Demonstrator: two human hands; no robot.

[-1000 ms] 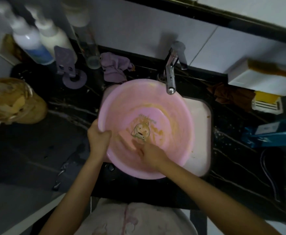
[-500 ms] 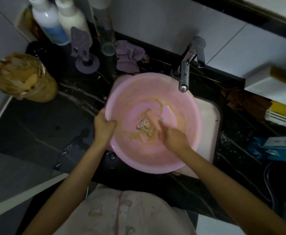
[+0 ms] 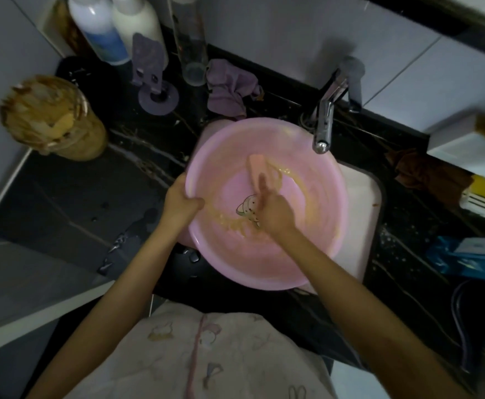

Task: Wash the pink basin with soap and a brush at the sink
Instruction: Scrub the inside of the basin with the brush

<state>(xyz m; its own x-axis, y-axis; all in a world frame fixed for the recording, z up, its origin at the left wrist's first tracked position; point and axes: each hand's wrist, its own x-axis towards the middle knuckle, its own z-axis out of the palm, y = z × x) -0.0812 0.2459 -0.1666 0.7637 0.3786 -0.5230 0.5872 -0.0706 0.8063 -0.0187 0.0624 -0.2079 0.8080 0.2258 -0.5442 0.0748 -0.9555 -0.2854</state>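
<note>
In the sink (image 3: 362, 214), under the tap (image 3: 323, 125): pink basin (image 3: 307, 249), yellowish suds (image 3: 227, 221) smeared inside. Left hand (image 3: 181, 204) gripping its left rim, thumb inside. Right hand (image 3: 276, 216) curled round a peach brush (image 3: 260, 168) against the basin's inside. On the counter (image 3: 62, 197) to the left, brown jar (image 3: 71, 139) of tan scraps.

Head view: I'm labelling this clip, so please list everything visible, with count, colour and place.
pink basin: one, pink, on the sink under the tap.
brush: one, peach, inside the basin.
suds: streaks, yellowish, on the basin floor.
sink: one, white, beneath the basin.
tap: one, silver, behind the basin.
bottles: two, white, back left.
cloth: one, purple, behind the basin.
jar: one, brown, left of the basin.
packet: one, blue, right.
hands: two; left hand grips the basin rim, right hand holds the brush.
</note>
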